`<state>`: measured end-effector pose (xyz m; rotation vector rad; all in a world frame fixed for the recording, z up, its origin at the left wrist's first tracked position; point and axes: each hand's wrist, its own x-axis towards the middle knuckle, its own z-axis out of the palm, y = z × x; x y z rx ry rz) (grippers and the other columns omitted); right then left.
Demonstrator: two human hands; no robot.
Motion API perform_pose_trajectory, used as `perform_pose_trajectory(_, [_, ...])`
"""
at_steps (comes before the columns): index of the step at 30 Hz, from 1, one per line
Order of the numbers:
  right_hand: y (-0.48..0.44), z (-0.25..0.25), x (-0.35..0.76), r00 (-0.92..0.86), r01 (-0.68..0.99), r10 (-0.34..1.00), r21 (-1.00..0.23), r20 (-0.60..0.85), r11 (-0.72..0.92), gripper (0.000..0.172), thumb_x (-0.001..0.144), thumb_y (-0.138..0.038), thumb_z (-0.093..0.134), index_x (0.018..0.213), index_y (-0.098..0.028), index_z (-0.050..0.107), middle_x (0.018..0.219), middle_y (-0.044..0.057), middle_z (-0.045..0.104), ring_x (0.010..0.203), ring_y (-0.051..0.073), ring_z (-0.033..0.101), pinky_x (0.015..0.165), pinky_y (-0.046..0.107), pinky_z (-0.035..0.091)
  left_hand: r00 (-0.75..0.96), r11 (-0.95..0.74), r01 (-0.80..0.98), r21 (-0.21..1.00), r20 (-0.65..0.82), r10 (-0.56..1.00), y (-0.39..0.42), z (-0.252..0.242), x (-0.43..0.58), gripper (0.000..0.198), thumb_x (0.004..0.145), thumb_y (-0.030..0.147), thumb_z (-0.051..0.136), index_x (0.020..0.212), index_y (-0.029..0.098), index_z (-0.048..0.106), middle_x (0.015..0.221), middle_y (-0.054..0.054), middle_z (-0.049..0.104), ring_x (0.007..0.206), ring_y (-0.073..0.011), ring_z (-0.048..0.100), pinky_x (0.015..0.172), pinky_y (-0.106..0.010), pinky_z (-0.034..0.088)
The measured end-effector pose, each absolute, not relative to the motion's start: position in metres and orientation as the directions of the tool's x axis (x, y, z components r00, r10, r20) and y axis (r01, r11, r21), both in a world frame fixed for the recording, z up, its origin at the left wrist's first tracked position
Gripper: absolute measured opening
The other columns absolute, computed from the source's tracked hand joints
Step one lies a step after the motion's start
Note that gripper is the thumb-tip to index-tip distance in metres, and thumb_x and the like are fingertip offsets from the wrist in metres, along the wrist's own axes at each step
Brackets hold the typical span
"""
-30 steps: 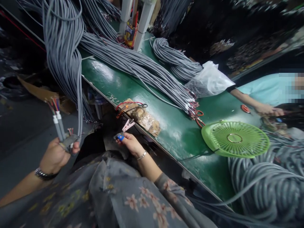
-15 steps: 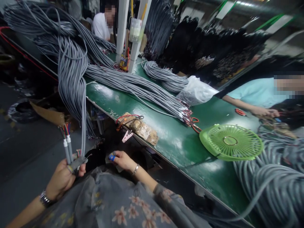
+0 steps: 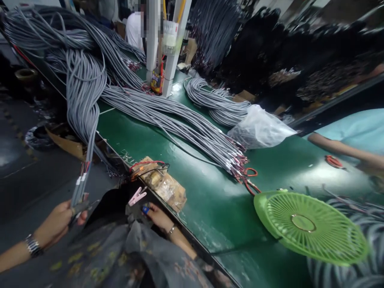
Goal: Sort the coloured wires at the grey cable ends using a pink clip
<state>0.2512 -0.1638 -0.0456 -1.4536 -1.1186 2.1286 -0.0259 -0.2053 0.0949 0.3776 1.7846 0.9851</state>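
My left hand (image 3: 58, 224) is closed around the lower part of a few grey cables (image 3: 79, 191), whose white-banded ends with coloured wires point up. Grey tape or cloth covers some of its fingers. My right hand (image 3: 157, 216) is by the table's front edge, fingers curled together, with a blue wrap (image 3: 145, 209) on one fingertip; whether anything is between the fingers is too small to tell. Just above it is a pink clip (image 3: 137, 197) at the table edge. A large grey cable bundle (image 3: 85, 92) hangs over the edge behind my left hand.
On the green table (image 3: 207, 200) are a taped wooden block (image 3: 165, 186), long grey cables (image 3: 168, 116), a plastic bag (image 3: 259, 128), a green fan (image 3: 312, 226) and orange-handled scissors (image 3: 250, 180). A person in light blue (image 3: 357, 132) is at the right; another in white (image 3: 135, 30) sits behind.
The view has shifted and tilted. My left hand with its cables has moved left and down, near the hanging bundle. My right hand is lower, closer to the table edge and pink clip.
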Motion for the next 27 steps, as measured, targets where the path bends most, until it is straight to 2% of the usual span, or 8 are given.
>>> perform_pose_trajectory(3, [-0.161, -0.042, 0.26, -0.423, 0.154, 0.651, -0.757, -0.631, -0.635, 0.037, 0.08, -0.048, 0.085, 0.074, -0.022, 0.06, 0.071, -0.004, 0.056, 0.066, 0.013, 0.049, 0.069, 0.026, 0.043, -0.432, 0.609, -0.195, 0.769, -0.625, 0.65, -0.203, 0.1, -0.015, 0.038, 0.034, 0.028, 0.085, 0.053, 0.024, 0.052, 0.043, -0.001, 0.064, 0.043, -0.0147, 0.051, 0.043, -0.023, 0.041])
perform_pose_trajectory(8, [-0.162, -0.063, 0.274, -0.276, 0.16, 0.781, -0.828, -0.561, -0.538, 0.03, 0.079, -0.04, 0.086, 0.072, -0.022, 0.063, 0.075, -0.002, 0.061, 0.075, 0.016, 0.053, 0.076, 0.029, 0.046, -0.385, 0.518, -0.226, 0.825, -0.564, 0.73, -0.203, 0.07, 0.006, 0.042, 0.031, 0.025, 0.088, 0.063, 0.022, 0.062, 0.045, 0.001, 0.064, 0.044, -0.0144, 0.052, 0.045, -0.024, 0.044])
perform_pose_trajectory(11, [-0.183, -0.072, 0.276, -0.149, 0.16, 0.802, -0.815, -0.578, -0.557, 0.027, 0.085, -0.041, 0.08, 0.075, -0.022, 0.064, 0.074, -0.002, 0.061, 0.069, 0.016, 0.052, 0.071, 0.03, 0.045, -0.364, 0.422, -0.259, 0.869, -0.493, 0.791, -0.21, 0.059, 0.011, 0.041, 0.035, 0.026, 0.089, 0.067, 0.022, 0.065, 0.047, 0.002, 0.065, 0.045, -0.014, 0.053, 0.045, -0.024, 0.043])
perform_pose_trajectory(14, [-0.21, -0.064, 0.279, -0.296, 0.206, 0.76, -0.816, -0.579, -0.541, 0.033, 0.08, -0.048, 0.083, 0.074, -0.02, 0.066, 0.07, -0.002, 0.061, 0.066, 0.015, 0.053, 0.068, 0.029, 0.045, -0.308, 0.336, -0.295, 0.895, -0.422, 0.853, -0.221, 0.058, 0.016, 0.038, 0.039, 0.03, 0.09, 0.059, 0.022, 0.059, 0.046, 0.003, 0.062, 0.043, -0.0121, 0.05, 0.043, -0.024, 0.041])
perform_pose_trajectory(17, [-0.226, -0.04, 0.285, -0.451, 0.263, 0.749, -0.874, -0.486, -0.41, 0.041, 0.071, -0.053, 0.091, 0.072, -0.019, 0.067, 0.07, -0.003, 0.062, 0.07, 0.015, 0.055, 0.071, 0.029, 0.047, -0.288, 0.301, -0.309, 0.902, -0.39, 0.875, -0.229, 0.061, 0.026, 0.038, 0.039, 0.032, 0.091, 0.059, 0.021, 0.06, 0.045, 0.003, 0.063, 0.042, -0.0126, 0.052, 0.042, -0.025, 0.042])
perform_pose_trajectory(20, [-0.229, -0.007, 0.286, -0.492, 0.167, 0.785, -0.926, -0.376, -0.339, 0.048, 0.072, -0.063, 0.088, 0.081, -0.019, 0.07, 0.078, -0.001, 0.066, 0.072, 0.014, 0.057, 0.074, 0.03, 0.049, -0.223, 0.277, -0.266, 0.924, -0.338, 0.914, -0.232, 0.065, 0.041, 0.036, 0.043, 0.035, 0.09, 0.063, 0.02, 0.064, 0.047, 0.001, 0.065, 0.043, -0.014, 0.056, 0.044, -0.026, 0.045])
perform_pose_trajectory(24, [-0.223, 0.033, 0.265, -0.516, 0.021, 0.8, -0.938, -0.306, -0.346, 0.062, 0.066, -0.071, 0.088, 0.096, -0.019, 0.069, 0.082, -0.001, 0.067, 0.062, 0.01, 0.056, 0.065, 0.028, 0.05, -0.103, 0.241, -0.194, 0.951, -0.263, 0.959, -0.233, 0.071, 0.055, 0.035, 0.049, 0.04, 0.09, 0.059, 0.018, 0.065, 0.05, -0.001, 0.066, 0.044, -0.0138, 0.058, 0.046, -0.027, 0.049])
perform_pose_trajectory(27, [-0.215, 0.049, 0.238, -0.412, -0.078, 0.884, -0.958, -0.222, -0.277, 0.057, 0.066, -0.066, 0.089, 0.092, -0.02, 0.066, 0.079, -0.003, 0.065, 0.059, 0.009, 0.054, 0.061, 0.026, 0.049, -0.119, 0.223, -0.207, 0.953, -0.251, 0.961, -0.233, 0.075, 0.059, 0.037, 0.047, 0.042, 0.092, 0.058, 0.017, 0.067, 0.05, -0.001, 0.067, 0.044, -0.0139, 0.058, 0.047, -0.026, 0.05])
